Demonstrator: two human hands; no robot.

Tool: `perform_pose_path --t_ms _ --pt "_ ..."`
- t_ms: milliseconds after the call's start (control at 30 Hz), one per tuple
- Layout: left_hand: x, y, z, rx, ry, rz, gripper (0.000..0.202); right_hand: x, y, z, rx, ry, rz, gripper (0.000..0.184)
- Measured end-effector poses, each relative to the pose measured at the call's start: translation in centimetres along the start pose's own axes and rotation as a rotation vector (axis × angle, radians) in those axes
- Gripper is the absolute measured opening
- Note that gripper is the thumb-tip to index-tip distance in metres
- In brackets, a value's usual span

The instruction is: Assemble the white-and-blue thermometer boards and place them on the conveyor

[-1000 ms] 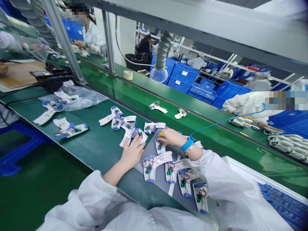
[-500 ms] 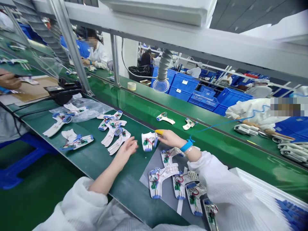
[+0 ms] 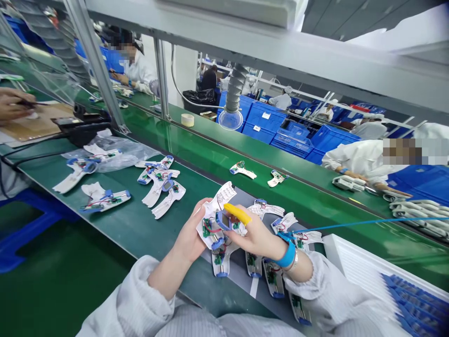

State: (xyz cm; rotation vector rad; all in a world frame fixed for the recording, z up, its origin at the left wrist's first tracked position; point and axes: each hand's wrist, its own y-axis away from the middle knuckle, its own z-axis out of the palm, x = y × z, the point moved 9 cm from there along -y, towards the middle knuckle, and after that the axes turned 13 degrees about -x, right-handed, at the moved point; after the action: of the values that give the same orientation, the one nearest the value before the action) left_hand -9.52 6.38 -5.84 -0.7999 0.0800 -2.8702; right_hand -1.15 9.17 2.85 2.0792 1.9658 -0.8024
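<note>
My left hand (image 3: 191, 236) is closed around the left side of a white pistol-shaped thermometer housing half (image 3: 225, 193), raised a little above the bench. Red wires and green circuit boards show inside its open face. With thumb and index finger, my right hand (image 3: 257, 236) grips a small blue-framed display module (image 3: 223, 220) over that housing. A yellow finger cot (image 3: 237, 214) covers the index finger, and a blue strap (image 3: 288, 252) circles the wrist. Below the hands, similar housing halves (image 3: 221, 267) lie in a row on a grey mat (image 3: 242, 281), partly covered by my hands.
More housing halves (image 3: 159, 187) lie on the left, near a clear plastic bag (image 3: 129, 154). Two (image 3: 242, 170) rest on the green belt (image 3: 196, 157). A white tray with blue parts (image 3: 345, 262) stands at right. Co-workers sit across the belt; another person's hand (image 3: 14, 105) is at far left.
My right hand has brought the housing half nearer to me. My left hand, open before, has moved right and closed on it. My right fingers now grip its display module.
</note>
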Motion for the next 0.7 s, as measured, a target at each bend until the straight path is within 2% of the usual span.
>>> perform_pose_path --t_ms 100,233,300,367,433,500,600,700 --pt "0.4 0.7 0.5 -0.071 -0.296 0.065 0.044 -1.2 0.2 -0.5 0.007 0.085 -0.051 0.031" --pt "1.4 1.8 2.4 -0.162 -0.943 0.222 0.078 -2.5 0.8 -1.4 0.081 0.241 -0.099 0.019" --pt "1.5 2.2 2.9 -0.118 -1.227 0.216 0.074 -2.7 1.2 -1.7 0.138 0.309 -0.065 0.016" --pt "1.6 2.5 3.1 -0.027 -1.407 0.179 0.058 -2.8 1.6 -1.6 0.16 0.38 -0.037 0.016" --pt "1.7 2.6 3.3 0.042 -1.513 0.163 0.045 -3.2 1.9 -1.4 0.154 0.431 -0.023 0.018" --pt "1.5 2.7 3.7 0.059 -1.572 0.174 0.041 -3.1 2.0 -1.1 0.091 0.401 0.025 0.02" --pt "0.8 2.6 4.0 0.031 -1.611 0.184 0.041 -2.0 2.1 -0.6 -0.072 0.265 0.177 0.029" --pt "-0.2 2.4 3.8 -0.02 -1.586 0.117 0.044 -1.4 2.8 -0.2 -0.209 0.244 0.28 0.031"
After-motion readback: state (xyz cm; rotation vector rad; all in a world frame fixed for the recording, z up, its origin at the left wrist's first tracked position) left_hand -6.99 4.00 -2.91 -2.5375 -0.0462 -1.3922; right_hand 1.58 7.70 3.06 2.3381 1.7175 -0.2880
